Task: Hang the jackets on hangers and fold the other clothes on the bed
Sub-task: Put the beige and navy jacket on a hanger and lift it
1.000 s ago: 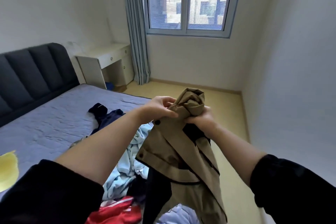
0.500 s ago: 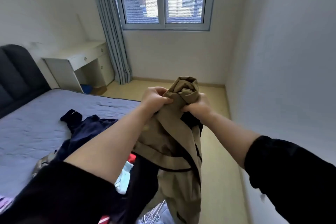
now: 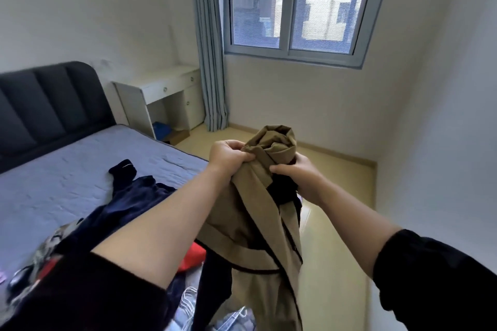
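While the other clothes (image 3: 134,196) lie heaped on the bed (image 3: 53,183), my left grip (image 3: 228,157) curls tight on the tan jacket (image 3: 255,212), which hangs at the bed's edge. My right grip (image 3: 305,179) clamps its bunched top too. I should spread the shoulders before threading a hanger.

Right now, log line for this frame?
left hand: grips tan jacket | right hand: grips tan jacket | tan jacket: hangs down | other clothes: on bed

One wide-angle camera, worn on the head, looks forward and downward across the room toward the grey-framed two-pane window (image 3: 285,8) at 12 o'clock. The blue-grey quilted bed (image 3: 53,183) spreads at 9 o'clock. Closest, at centre, left hand (image 3: 228,156) and right hand (image 3: 305,179) grip a tan fabric jacket (image 3: 252,212).
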### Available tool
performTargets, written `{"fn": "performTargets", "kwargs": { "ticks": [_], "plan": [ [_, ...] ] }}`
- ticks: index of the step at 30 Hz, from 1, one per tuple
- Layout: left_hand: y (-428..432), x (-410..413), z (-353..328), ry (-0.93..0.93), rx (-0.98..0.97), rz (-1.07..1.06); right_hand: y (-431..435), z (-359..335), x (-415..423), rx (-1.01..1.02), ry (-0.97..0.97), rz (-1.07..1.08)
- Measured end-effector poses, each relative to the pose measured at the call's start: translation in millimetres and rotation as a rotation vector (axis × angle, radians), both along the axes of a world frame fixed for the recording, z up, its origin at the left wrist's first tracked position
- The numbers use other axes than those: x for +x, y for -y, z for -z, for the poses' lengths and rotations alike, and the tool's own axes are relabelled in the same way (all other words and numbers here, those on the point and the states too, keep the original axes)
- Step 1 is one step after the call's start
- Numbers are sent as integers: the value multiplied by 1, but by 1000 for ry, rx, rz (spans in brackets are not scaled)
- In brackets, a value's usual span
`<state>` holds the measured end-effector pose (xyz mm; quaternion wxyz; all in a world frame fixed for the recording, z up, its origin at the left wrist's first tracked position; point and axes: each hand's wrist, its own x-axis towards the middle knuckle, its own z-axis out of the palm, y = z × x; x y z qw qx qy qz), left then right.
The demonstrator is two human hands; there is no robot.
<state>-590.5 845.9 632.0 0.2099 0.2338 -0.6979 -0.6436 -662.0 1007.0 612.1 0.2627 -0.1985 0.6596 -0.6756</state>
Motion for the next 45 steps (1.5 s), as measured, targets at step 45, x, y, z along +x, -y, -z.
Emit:
{"fn": "performTargets", "kwargs": {
  "ticks": [45],
  "plan": [
    [122,-305,1,488,-381,-1143,217,-11,-450,811,-1432,-469]
  ]
}}
